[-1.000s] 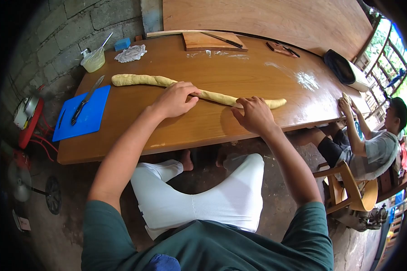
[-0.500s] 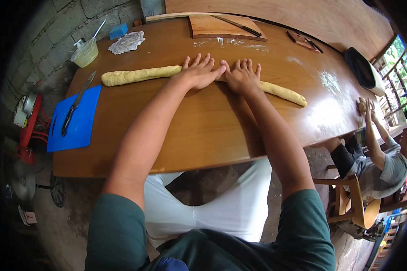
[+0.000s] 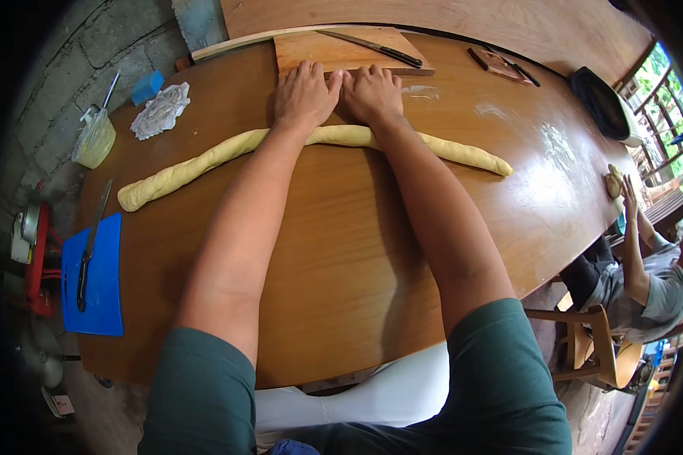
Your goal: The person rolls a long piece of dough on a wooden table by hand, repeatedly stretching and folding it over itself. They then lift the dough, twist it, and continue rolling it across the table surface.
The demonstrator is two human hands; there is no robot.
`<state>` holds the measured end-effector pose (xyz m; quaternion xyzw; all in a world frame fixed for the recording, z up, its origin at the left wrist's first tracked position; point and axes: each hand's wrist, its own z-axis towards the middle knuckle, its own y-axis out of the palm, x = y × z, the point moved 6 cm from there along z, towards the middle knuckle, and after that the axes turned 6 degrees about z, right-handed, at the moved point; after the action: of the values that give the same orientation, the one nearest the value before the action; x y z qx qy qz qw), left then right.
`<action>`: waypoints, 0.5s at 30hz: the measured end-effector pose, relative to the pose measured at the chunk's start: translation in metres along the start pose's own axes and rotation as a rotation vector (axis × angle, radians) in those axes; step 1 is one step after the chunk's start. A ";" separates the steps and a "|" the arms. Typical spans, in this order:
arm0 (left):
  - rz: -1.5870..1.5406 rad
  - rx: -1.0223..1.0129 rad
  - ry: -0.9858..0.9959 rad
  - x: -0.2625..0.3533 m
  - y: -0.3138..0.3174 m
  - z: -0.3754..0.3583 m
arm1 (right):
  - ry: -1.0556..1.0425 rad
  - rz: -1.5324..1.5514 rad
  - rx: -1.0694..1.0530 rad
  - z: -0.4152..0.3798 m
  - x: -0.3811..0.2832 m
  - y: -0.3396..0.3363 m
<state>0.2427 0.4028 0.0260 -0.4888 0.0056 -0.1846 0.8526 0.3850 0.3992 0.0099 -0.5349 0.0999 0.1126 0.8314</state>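
Yellow dough rope (image 3: 341, 135) lies crosswise, person-side of left hand (image 3: 305, 97) and right hand (image 3: 374, 97), both flattened out, gripping nothing visible.

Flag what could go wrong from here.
Left hand and right hand reach the near edge of the light-brown wooden board; pushing farther might bump it, shifting the black-handled metal knife on top.
The long yellow dough rope looks thicker at its left end than right; rolling may thin it unevenly.
Another black-handled knife, on the blue rectangular board, lies near that end; a longer rope could meet its blade.
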 end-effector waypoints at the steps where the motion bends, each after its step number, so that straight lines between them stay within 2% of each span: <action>1: 0.012 -0.090 -0.016 0.001 -0.003 -0.006 | 0.005 -0.001 -0.002 -0.003 0.000 -0.003; 3: -0.007 -0.078 -0.006 -0.002 -0.003 -0.017 | -0.076 0.096 -0.017 -0.011 -0.005 -0.008; 5: 0.047 -0.067 -0.084 -0.009 -0.006 -0.032 | -0.088 0.117 0.013 -0.028 -0.009 -0.020; 6: 0.110 -0.200 -0.134 -0.011 -0.004 -0.041 | -0.075 0.110 -0.033 -0.039 -0.012 -0.024; 7: 0.112 -0.193 -0.132 -0.008 -0.010 -0.053 | -0.064 0.104 -0.081 -0.052 -0.016 -0.029; 9: 0.228 -0.332 -0.212 -0.003 -0.030 -0.084 | -0.083 0.044 -0.071 -0.077 -0.023 -0.039; 10: 0.259 -0.538 -0.224 0.001 -0.038 -0.095 | -0.052 0.061 -0.149 -0.094 -0.025 -0.044; 12: 0.245 -0.548 -0.214 0.004 -0.055 -0.119 | -0.033 0.061 -0.308 -0.119 -0.034 -0.053; 15: 0.233 -0.541 -0.155 0.006 -0.075 -0.161 | -0.066 0.090 -0.352 -0.165 -0.045 -0.072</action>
<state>0.1948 0.2329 0.0061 -0.7069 0.0457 -0.0393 0.7048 0.3561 0.2161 0.0180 -0.6632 0.0754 0.1828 0.7219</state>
